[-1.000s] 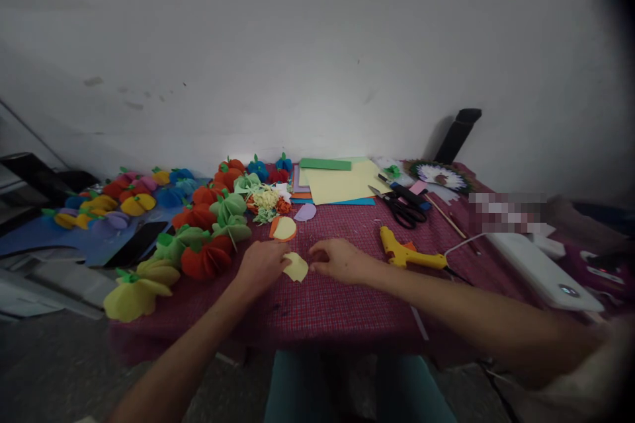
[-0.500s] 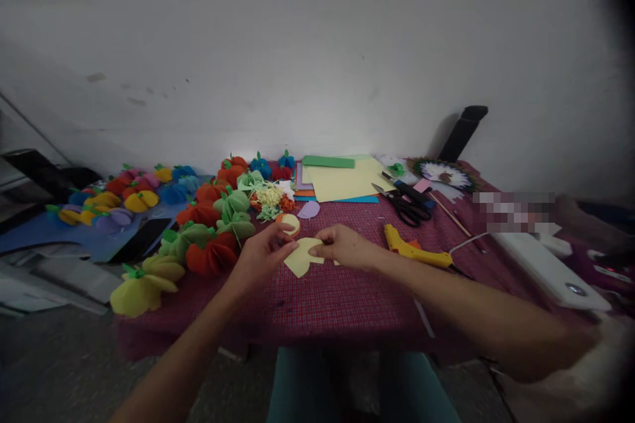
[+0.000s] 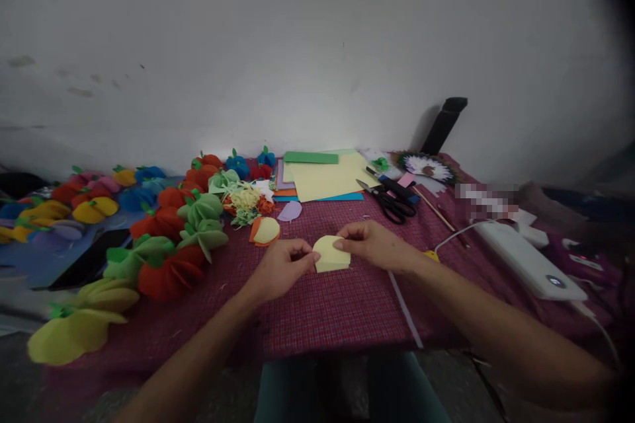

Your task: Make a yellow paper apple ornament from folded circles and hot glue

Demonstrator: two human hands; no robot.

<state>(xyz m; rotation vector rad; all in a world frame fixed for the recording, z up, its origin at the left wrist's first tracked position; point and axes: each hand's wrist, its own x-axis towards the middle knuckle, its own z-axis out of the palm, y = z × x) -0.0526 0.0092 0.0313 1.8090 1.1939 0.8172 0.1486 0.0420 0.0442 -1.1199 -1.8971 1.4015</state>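
Note:
Between my two hands, just above the checked tablecloth, is a pale yellow paper piece [image 3: 331, 256] with a rounded top and a straight lower edge. My left hand [image 3: 285, 269] pinches its left side between thumb and fingers. On the upper right, my right hand [image 3: 370, 244] grips it the same way. Whether it is one sheet or several layers I cannot tell. Close to my left hand lies a small stack of rounded orange and yellow paper pieces [image 3: 266, 231]. A lilac paper piece [image 3: 290, 211] rests a little behind that stack.
Several coloured paper pumpkins [image 3: 171, 271] fill the left side. Paper sheets [image 3: 330, 178] lie at the back beside paper shreds [image 3: 245, 201]. Black scissors [image 3: 394, 205], a wooden stick [image 3: 436, 208] and a white power bank [image 3: 533, 261] are on the right. My right arm mostly hides the yellow glue gun [image 3: 431, 256].
The yellow paper has turned so that its straight edge faces me. My left hand has moved away from the orange and yellow stack. The whole view has shifted slightly.

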